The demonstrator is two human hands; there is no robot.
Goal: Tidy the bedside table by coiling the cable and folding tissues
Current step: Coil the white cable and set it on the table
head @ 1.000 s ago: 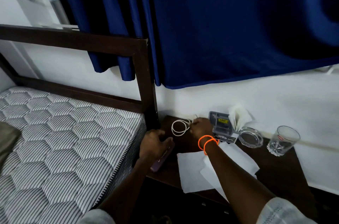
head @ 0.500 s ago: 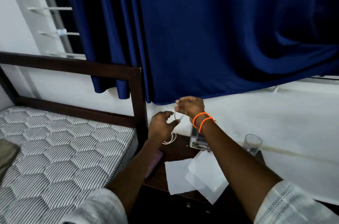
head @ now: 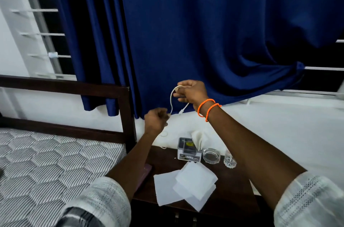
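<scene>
A thin white cable (head: pixel 171 100) hangs in the air above the dark bedside table (head: pixel 234 187). My right hand (head: pixel 190 92), with orange bands at the wrist, grips its upper part, and a plug end dangles below the hand. My left hand (head: pixel 156 119) is lower and to the left, fingers curled round the cable's lower part; loose loops trail down behind it toward the table. Several white tissues (head: pixel 184 182) lie flat and overlapping on the table's front.
At the table's back stand a small grey box (head: pixel 188 149) with folded paper behind it, a glass ashtray (head: pixel 211 155) and a drinking glass (head: pixel 229 160). A dark phone (head: pixel 146 171) lies at the left edge. The bed (head: pixel 46 163) is left, a blue curtain (head: pixel 195 31) behind.
Both hands lifted the cable off the table. My right hand rose higher and my left hand moved down and left, stretching the cable between them. The camera tilted up.
</scene>
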